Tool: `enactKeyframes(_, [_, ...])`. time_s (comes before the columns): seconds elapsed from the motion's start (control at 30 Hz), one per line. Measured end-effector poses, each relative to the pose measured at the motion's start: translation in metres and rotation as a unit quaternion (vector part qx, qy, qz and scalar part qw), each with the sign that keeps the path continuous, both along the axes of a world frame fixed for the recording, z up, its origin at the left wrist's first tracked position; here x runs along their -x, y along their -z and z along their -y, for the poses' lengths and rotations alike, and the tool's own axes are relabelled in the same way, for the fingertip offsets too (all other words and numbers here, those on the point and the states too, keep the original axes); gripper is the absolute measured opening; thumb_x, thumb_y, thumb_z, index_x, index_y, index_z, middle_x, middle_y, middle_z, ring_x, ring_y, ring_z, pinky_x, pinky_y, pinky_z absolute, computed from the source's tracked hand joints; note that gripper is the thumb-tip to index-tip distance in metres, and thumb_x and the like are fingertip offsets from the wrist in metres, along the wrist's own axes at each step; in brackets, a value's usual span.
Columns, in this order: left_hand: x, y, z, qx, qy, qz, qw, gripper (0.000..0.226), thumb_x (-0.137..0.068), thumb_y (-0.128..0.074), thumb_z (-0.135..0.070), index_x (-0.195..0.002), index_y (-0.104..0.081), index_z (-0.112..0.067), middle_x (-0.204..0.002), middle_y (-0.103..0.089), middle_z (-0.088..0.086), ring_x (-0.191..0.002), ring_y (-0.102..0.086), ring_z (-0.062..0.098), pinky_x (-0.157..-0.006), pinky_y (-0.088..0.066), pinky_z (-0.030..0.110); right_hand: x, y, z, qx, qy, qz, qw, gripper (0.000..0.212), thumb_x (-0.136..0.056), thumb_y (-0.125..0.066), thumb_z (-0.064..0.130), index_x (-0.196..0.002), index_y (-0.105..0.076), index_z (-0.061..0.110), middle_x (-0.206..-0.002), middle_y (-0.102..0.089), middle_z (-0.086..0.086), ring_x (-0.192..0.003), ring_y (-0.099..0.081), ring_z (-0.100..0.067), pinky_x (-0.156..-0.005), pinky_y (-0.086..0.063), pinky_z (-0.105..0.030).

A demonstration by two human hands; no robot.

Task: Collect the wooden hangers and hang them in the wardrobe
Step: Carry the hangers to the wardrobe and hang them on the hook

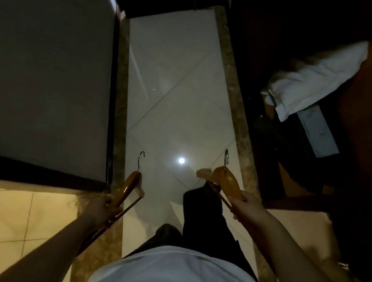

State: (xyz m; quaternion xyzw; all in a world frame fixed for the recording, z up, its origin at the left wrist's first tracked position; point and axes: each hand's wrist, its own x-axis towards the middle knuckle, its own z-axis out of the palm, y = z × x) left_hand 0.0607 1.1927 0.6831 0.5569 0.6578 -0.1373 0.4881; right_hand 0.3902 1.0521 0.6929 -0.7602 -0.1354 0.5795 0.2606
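**While you stand over the pale tiles [171,88], your left hand [103,208] and right hand [249,208] each grip a wooden hanger**

Your left hanger [128,189] sits low at centre-left. Its long axis runs from your curled fingers up and away from you, and its metal hook points forward over the floor. Your left hand is wrapped round the lower arm and the trouser bar.

Your right hanger [228,182] is held at centre-right, out over the tiles beside your dark trouser leg [203,208]. Its long axis slants from the pale far end at the left down to your right hand, which clasps the near arm and bar. Its hook also points away from you.

Between the two hangers a round light reflection [181,160] shines on the tiles. Mottled stone borders [237,100] edge the tiled strip. A dark panel [41,53] stands to your left and a white cloth [315,76] lies far right. Your white shirt [180,281] carries black print, too cropped to read
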Motion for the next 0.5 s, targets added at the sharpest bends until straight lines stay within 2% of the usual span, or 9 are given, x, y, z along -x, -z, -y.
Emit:
enactKeyframes(0.07, [-0.031, 0.005, -0.025, 0.002, 0.006, 0.007, 1.0, 0.027, -0.09, -0.056, -0.014, -0.115, -0.054, -0.002, -0.086, -0.061, 0.012, -0.073, -0.061, 0.024, -0.057, -0.051, 0.029, -0.026, 0.011, -0.016, 0.012, 0.005, -0.002, 1.0, 0.014, -0.092, -0.053, 0.018, -0.104, -0.057, 0.012, -0.076, -0.055, -0.01, -0.067, -0.052, -0.022, -0.065, -0.041, -0.035])
enactKeyframes(0.17, [-0.086, 0.003, -0.061, 0.009, 0.024, 0.012, 1.0, 0.028, -0.09, -0.056, -0.015, -0.115, -0.053, -0.002, -0.093, -0.061, 0.015, -0.079, -0.062, 0.027, -0.06, -0.052, 0.03, -0.064, 0.022, -0.03, 0.043, 0.03, 0.0, 0.999, 0.017, -0.091, -0.053, 0.018, -0.107, -0.054, 0.011, -0.08, -0.055, -0.014, -0.069, -0.052, -0.023, -0.06, -0.04, -0.03])
enactKeyframes(0.27, [-0.151, -0.001, -0.097, 0.002, 0.056, 0.027, 0.998, 0.028, -0.09, -0.058, -0.014, -0.113, -0.054, 0.0, -0.081, -0.061, 0.013, -0.069, -0.061, 0.025, -0.054, -0.051, 0.029, -0.104, 0.026, -0.038, 0.087, 0.068, -0.004, 0.994, 0.024, -0.092, -0.052, 0.017, -0.113, -0.054, 0.006, -0.078, -0.053, -0.014, -0.067, -0.05, -0.022, -0.058, -0.04, -0.028])
enactKeyframes(0.37, [-0.215, -0.005, -0.131, -0.013, 0.086, 0.054, 0.995, 0.02, -0.089, -0.059, -0.017, -0.107, -0.056, -0.007, -0.075, -0.061, 0.007, -0.06, -0.059, 0.017, -0.046, -0.044, 0.02, -0.147, 0.032, -0.047, 0.124, 0.079, -0.008, 0.989, 0.036, -0.093, -0.051, 0.018, -0.126, -0.049, 0.004, -0.078, -0.052, -0.013, -0.063, -0.049, -0.021, -0.053, -0.04, -0.027])
enactKeyframes(0.43, [-0.25, -0.008, -0.149, -0.017, 0.097, 0.081, 0.992, 0.014, -0.089, -0.06, -0.02, -0.101, -0.056, -0.013, -0.077, -0.063, 0.008, -0.063, -0.06, 0.018, -0.05, -0.045, 0.02, -0.168, 0.033, -0.053, 0.135, 0.096, 0.009, 0.986, 0.04, -0.092, -0.052, 0.018, -0.129, -0.047, 0.003, -0.084, -0.055, -0.014, -0.067, -0.052, -0.021, -0.053, -0.042, -0.026])
enactKeyframes(0.5, [-0.278, -0.007, -0.167, -0.025, 0.119, 0.1, 0.988, 0.011, -0.087, -0.061, -0.024, -0.096, -0.057, -0.019, -0.082, -0.065, 0.01, -0.069, -0.063, 0.021, -0.061, -0.049, 0.026, -0.185, 0.031, -0.064, 0.139, 0.104, 0.023, 0.985, 0.036, -0.093, -0.052, 0.017, -0.125, -0.05, 0.003, -0.085, -0.056, -0.013, -0.067, -0.052, -0.02, -0.053, -0.04, -0.026])
